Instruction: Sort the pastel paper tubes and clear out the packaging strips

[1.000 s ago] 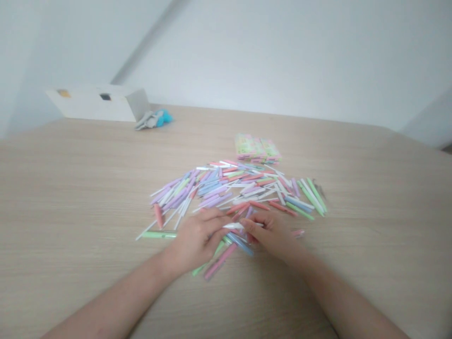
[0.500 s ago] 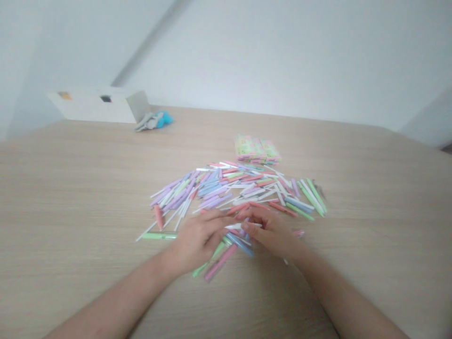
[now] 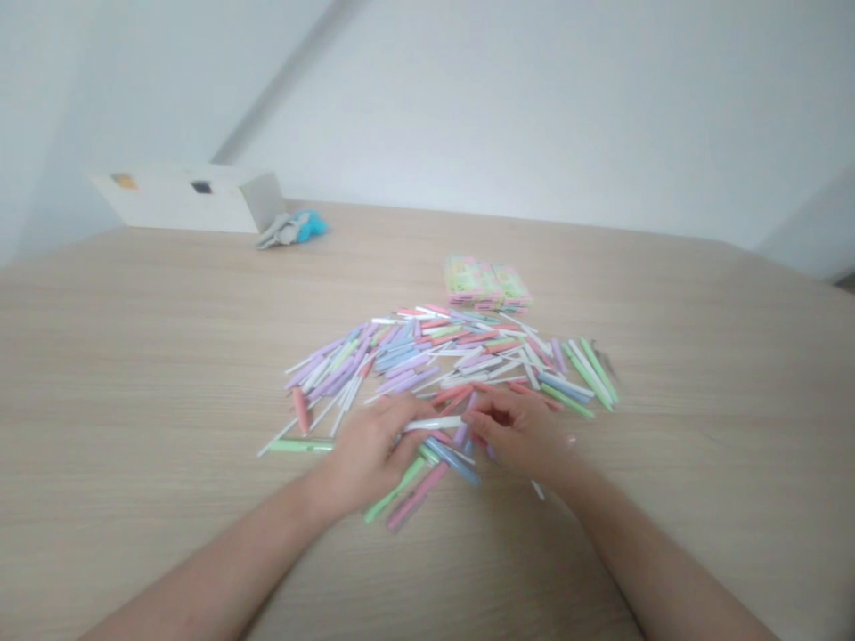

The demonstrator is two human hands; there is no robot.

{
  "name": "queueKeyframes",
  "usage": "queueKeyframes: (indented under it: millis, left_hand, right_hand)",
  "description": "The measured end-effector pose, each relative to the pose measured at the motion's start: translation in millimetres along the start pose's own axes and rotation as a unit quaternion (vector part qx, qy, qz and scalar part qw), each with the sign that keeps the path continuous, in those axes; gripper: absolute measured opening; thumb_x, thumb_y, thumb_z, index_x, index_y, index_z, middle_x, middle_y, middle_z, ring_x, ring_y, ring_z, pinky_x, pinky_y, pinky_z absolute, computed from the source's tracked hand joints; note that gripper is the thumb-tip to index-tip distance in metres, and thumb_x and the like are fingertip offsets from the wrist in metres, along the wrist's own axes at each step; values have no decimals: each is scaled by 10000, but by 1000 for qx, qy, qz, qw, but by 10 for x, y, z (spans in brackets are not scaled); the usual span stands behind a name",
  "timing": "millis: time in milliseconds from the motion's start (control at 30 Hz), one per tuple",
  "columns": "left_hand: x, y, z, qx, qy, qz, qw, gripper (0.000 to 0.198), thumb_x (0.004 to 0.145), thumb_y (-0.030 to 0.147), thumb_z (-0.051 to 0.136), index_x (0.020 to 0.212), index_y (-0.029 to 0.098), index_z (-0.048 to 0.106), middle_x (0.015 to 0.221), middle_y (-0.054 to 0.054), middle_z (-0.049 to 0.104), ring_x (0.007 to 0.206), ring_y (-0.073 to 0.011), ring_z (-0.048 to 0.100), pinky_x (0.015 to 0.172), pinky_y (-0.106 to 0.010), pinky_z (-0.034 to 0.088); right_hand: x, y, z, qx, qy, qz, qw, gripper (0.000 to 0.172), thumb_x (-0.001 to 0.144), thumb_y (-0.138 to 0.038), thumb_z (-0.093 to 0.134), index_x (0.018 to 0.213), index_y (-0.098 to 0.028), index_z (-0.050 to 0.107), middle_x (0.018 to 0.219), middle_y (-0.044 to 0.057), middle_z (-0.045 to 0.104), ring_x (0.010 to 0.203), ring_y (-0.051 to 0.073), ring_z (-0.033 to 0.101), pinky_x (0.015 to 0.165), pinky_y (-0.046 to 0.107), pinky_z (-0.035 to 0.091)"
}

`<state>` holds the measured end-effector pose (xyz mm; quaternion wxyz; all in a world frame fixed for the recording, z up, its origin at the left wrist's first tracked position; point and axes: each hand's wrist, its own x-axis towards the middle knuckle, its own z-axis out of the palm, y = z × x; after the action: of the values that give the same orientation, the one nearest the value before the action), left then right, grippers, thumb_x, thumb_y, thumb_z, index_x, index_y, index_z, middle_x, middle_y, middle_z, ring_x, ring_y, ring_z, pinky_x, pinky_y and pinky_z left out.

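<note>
Both hands meet over the near edge of a spread of slim coloured sticks (image 3: 401, 352) that look like pens and pen parts. My left hand (image 3: 378, 445) is closed on the left end of a slim white pen-like tube (image 3: 434, 424), held nearly level. At its other end, my right hand (image 3: 517, 432) pinches the tube between thumb and fingers. Below the hands lie a blue pen-like stick (image 3: 452, 461), a green one (image 3: 394, 491) and a pink one (image 3: 418, 499). Blur hides the finer detail of the tube's ends.
A stack of green-and-pink packs (image 3: 487, 283) sits behind the spread. Far left, a white box (image 3: 187, 200) stands against the wall, with a crumpled grey and blue item (image 3: 292, 229) beside it. Everything rests on a wooden table (image 3: 166, 356).
The white tube has shifted left, deeper into my left hand, and more of its length shows. My right fingers have moved from along it to its right end.
</note>
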<state>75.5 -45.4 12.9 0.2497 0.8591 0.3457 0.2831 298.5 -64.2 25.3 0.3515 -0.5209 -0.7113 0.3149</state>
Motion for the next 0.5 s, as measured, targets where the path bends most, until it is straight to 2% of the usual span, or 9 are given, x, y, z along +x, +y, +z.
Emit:
queueKeyframes:
  millis: [100,233,300,367,433,500]
  left_hand:
    - [-7,7,1,14,-7,-3,1000,212,937,256,444,1070,215,603,977,-36,664,908,-183,602,790,-302,451]
    - [-5,19,-5,14,-13,-4,1000,215,938,259,443,1078,218,602,1001,-37,665,936,-184,601,796,-299,450]
    - [0,20,-9,9,-12,-6,1000,214,937,267,450,1082,219,600,1015,-39,665,952,-185,601,802,-295,452]
    - [7,18,-11,4,-10,-13,1000,207,937,267,453,1075,223,601,1002,-33,666,939,-180,606,804,-292,452]
    - [16,15,-12,0,-3,-23,1000,197,937,264,451,1055,224,603,983,-28,668,925,-174,610,809,-289,453]
    - [23,12,-12,-1,2,-27,1000,194,938,266,449,1048,224,604,984,-28,668,932,-172,611,818,-288,452]
  right_hand:
    - [5,22,13,-75,0,0,997,422,904,-354,495,521,-205,589,485,-13,593,629,162,652,669,270,477]
    - [13,29,6,-78,-13,-15,997,488,936,-390,434,502,-207,565,456,-10,566,784,186,678,786,292,473]
    - [10,16,-3,-35,-25,-12,999,444,928,-414,447,572,-200,603,538,1,612,822,189,672,753,283,484]
    - [4,-18,-22,31,-50,-10,998,292,887,-424,524,784,-194,671,732,22,684,836,186,663,698,271,498]
    - [0,-71,-52,72,-68,-13,995,266,826,-392,623,1001,-195,658,900,43,701,806,173,653,662,265,505]
    - [1,-122,-86,61,-59,-17,996,241,796,-309,660,1008,-195,655,936,47,703,766,156,640,657,259,503]
